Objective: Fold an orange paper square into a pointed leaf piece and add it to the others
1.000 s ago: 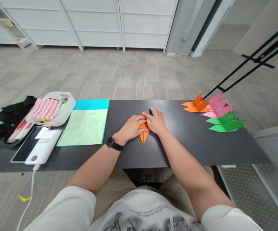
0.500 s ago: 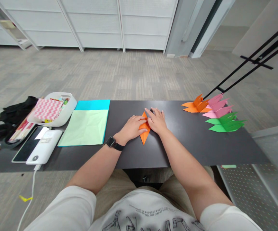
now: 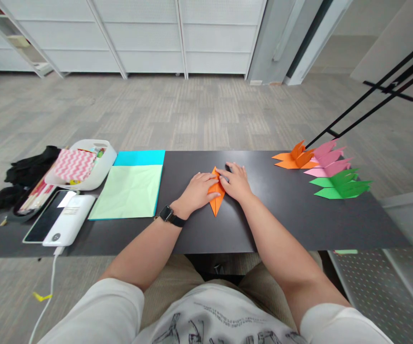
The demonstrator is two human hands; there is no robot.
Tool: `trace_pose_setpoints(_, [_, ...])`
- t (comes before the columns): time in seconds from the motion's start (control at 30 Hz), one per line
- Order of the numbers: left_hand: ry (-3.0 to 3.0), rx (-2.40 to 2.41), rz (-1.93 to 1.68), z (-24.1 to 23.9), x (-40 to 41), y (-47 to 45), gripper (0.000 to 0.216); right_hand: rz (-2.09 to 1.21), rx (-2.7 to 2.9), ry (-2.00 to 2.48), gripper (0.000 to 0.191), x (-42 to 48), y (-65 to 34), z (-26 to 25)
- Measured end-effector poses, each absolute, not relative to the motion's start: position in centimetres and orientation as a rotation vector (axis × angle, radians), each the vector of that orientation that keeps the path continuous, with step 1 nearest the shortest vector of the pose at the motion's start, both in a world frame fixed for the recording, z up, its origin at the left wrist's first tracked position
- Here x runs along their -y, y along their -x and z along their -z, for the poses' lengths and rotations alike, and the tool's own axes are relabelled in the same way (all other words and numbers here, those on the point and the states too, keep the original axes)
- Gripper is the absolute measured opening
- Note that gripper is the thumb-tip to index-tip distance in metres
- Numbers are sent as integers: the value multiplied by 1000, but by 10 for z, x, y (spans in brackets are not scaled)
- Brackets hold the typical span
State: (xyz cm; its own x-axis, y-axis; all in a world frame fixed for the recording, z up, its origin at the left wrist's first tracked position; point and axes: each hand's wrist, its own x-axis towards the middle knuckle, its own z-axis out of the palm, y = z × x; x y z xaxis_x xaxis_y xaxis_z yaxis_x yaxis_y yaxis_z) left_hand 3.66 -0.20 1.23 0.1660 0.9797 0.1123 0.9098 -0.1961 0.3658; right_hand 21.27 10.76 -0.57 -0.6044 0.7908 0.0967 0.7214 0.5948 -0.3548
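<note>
A folded orange origami paper [image 3: 216,203], shaped like a narrow diamond with a crease down its middle, lies flat on the dark table [image 3: 192,234]. My left hand [image 3: 199,188] rests on its left side, fingers stretched over the paper and pressing it down. From the right, my right hand [image 3: 238,181] touches the upper right edge with an outstretched finger; its other fingers are apart. The middle of the paper is partly hidden under my fingers. A dark watch [image 3: 170,216] is on my left wrist.
Light green paper sheets [image 3: 127,191] lie left over blue ones. Further left are a white basket [image 3: 104,174], a tablet [image 3: 37,231] and a white power bank [image 3: 69,220] with a cable. At right stand orange [image 3: 294,157], pink [image 3: 330,160] and green [image 3: 340,185] folded paper pieces.
My right hand has shifted slightly, its finger now bent lower at the paper's upper right edge. The left hand stays on the paper. The whole view has moved a little.
</note>
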Motion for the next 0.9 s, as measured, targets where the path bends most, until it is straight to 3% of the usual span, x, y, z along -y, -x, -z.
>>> trace_pose_setpoints(0.2, [-2255, -1810, -521, -12, 1, -37, 49, -335, 2594, 1247, 52, -107, -208, 10])
trace_pose_setpoints(0.57, [-1954, -2247, -583, -10, 2, -37, 93, -557, 2484, 1149, 33, -113, -217, 10])
trace_pose_setpoints(0.9, [-1888, -2228, -643, -8, -1, -33, 84, -755, 2368, 1072, 7, -117, -217, 12])
